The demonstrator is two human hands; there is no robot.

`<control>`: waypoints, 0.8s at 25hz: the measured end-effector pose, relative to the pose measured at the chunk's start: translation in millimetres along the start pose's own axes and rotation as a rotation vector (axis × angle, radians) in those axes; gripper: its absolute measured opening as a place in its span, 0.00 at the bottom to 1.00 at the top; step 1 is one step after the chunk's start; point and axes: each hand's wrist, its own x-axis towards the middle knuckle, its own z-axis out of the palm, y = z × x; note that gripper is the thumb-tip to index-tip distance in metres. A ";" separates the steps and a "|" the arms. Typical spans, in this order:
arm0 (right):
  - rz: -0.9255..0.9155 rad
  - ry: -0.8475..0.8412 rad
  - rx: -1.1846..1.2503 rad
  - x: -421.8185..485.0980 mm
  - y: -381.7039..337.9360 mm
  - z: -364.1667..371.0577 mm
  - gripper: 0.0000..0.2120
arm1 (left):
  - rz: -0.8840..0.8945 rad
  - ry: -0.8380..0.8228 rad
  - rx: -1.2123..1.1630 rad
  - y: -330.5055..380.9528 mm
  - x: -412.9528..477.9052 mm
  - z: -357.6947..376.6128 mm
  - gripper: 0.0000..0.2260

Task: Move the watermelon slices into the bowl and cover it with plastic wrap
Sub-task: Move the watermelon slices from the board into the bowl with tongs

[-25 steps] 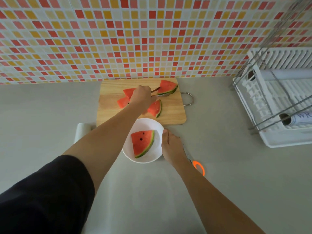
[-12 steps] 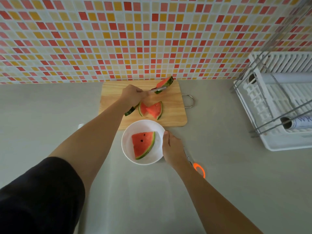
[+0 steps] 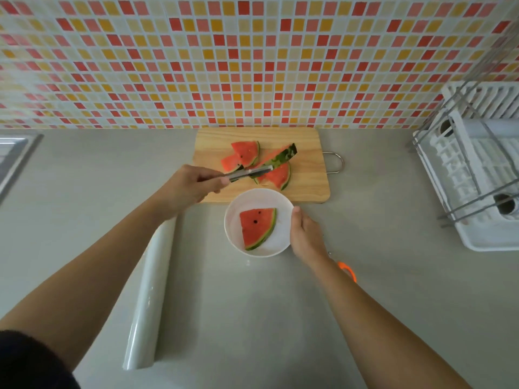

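A white bowl point(image 3: 233, 220) sits on the counter in front of a wooden cutting board point(image 3: 309, 189); one watermelon slice point(image 3: 257, 227) lies in it. My right hand point(image 3: 304, 234) grips the bowl's right rim. My left hand point(image 3: 188, 186) holds metal tongs point(image 3: 247, 174), which pinch a watermelon slice point(image 3: 282, 157) lifted on edge over the board. Three more slices remain on the board: two overlapping at the back point(image 3: 245, 153) and one point(image 3: 276, 176) under the tongs. A roll of plastic wrap point(image 3: 148, 299) lies on the counter, partly under my left forearm.
Orange-handled scissors point(image 3: 348, 269) lie right of the bowl, mostly hidden behind my right wrist. A white dish rack point(image 3: 477, 175) with rolls in it stands at the right. A sink edge point(image 3: 14, 155) shows at the far left. A tiled wall rises behind the board.
My left hand pulled back toward me and to the left, carrying the tongs with the gripped slice from the board's back edge to its middle. The right hand stayed on the bowl.
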 end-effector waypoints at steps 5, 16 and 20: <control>0.048 -0.008 0.011 2.1 1.4 1.5 0.24 | 0.134 0.014 0.232 -30.0 -60.8 -3.1 0.06; 0.011 0.022 -0.021 5.9 2.3 4.5 0.22 | 0.146 0.209 0.644 -23.7 -93.9 65.2 0.19; -0.003 0.014 -0.032 8.0 2.8 5.5 0.21 | 0.024 0.188 0.732 -13.0 -97.6 83.5 0.22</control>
